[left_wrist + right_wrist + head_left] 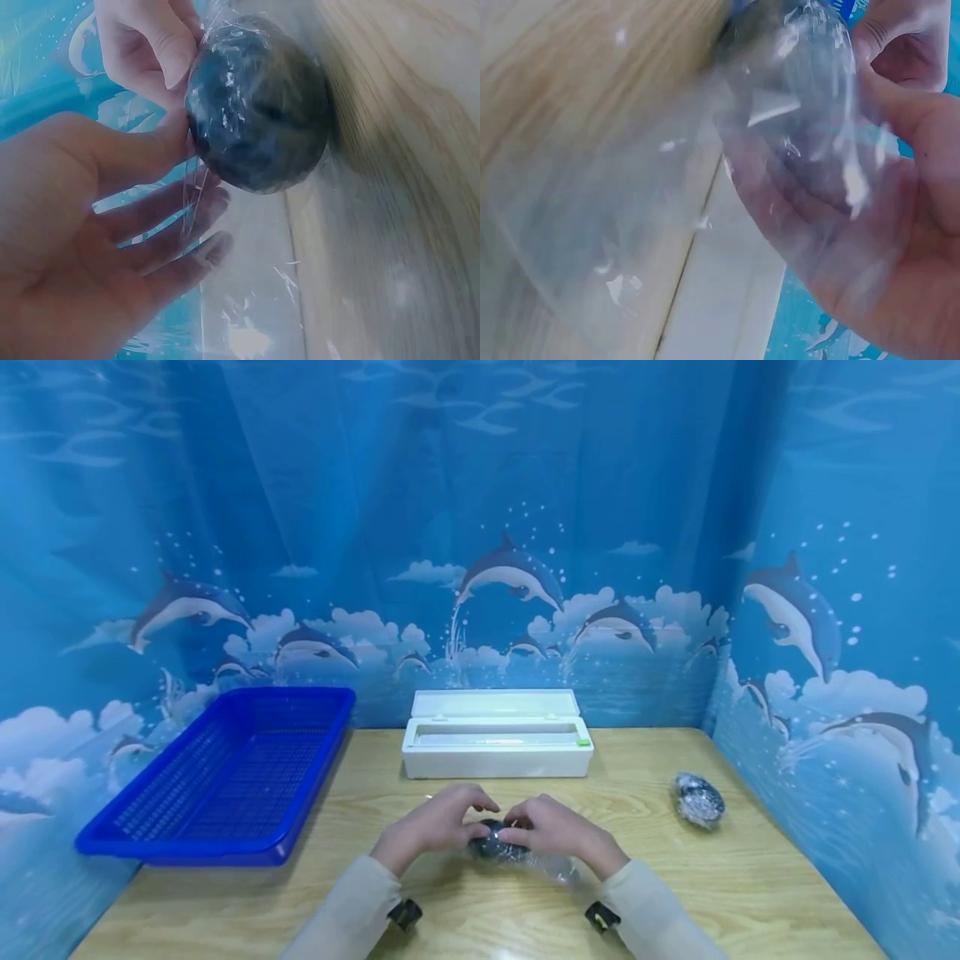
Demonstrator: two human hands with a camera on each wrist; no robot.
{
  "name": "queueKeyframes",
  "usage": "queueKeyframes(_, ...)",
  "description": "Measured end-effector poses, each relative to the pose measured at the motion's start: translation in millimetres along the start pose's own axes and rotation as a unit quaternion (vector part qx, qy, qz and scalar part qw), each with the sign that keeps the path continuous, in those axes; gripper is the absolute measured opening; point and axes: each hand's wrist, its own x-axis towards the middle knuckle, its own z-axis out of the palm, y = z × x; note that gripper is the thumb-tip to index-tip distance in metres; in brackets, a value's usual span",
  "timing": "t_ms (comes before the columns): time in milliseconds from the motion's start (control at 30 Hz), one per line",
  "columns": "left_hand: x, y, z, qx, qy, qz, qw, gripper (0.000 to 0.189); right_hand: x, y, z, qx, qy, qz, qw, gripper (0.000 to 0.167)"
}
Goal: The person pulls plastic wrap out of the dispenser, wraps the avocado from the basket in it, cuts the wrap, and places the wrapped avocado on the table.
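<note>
A dark, rounded, avocado-like fruit (pixel 495 841) lies between both hands above the tabletop, wrapped in clear plastic film (pixel 622 225). The left hand (pixel 442 820) holds it from the left, its thumb against the near side; the left wrist view shows its other fingers spread behind the film, the index finger mostly hidden. From the right, the right hand (pixel 558 831) pinches at the wrapping with thumb and bent fingers. A loose flap of film trails below the right hand. In the left wrist view the fruit (pixel 259 112) looks glossy under creased film.
A white long box (pixel 495 764) with its lid raised stands at the back, a green piece at its right end. On the left sits a blue basket (pixel 281 847). Another film-wrapped dark fruit (pixel 699 800) lies at the right. Dolphin-print curtains (pixel 480 527) enclose the wooden table (pixel 750 893).
</note>
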Motion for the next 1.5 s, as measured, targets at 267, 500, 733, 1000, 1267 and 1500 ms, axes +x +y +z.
queueKeyframes(267,-1.9,2.2,-3.6,0.021,0.038,0.044,0.9981,0.038,-3.4,-2.4,4.5,0.015,-0.017,0.031,0.9993,0.057)
queueKeyframes(500,-2.6,1.3,-5.5,0.026,0.075,0.066,0.9947,0.022,-6.7,-9.9,8.1,0.002,0.005,0.031,0.9995,0.05)
queueKeyframes(733,-0.7,-3.7,-5.0,0.032,0.063,0.083,0.9941,0.02,-8.0,-12.2,7.3,-0.021,0.05,0.05,0.9973,0.043)
queueKeyframes(1000,-2.4,-4.3,-6.4,0.025,0.029,0.042,0.9984,0.03,0.3,-4.3,9.9,-0.033,0.111,0.0,0.9932,0.044)
queueKeyframes(1267,-8.4,-4.2,-11.0,0.017,-0.02,-0.006,0.9996,0.032,-0.4,-1.2,14.4,-0.066,0.072,-0.017,0.9951,0.068)
queueKeyframes(1500,-10.9,-6.2,-12.7,0.015,-0.046,-0.018,0.9987,0.03,-1.5,0.1,14.4,-0.078,0.035,0.0,0.9963,0.077)
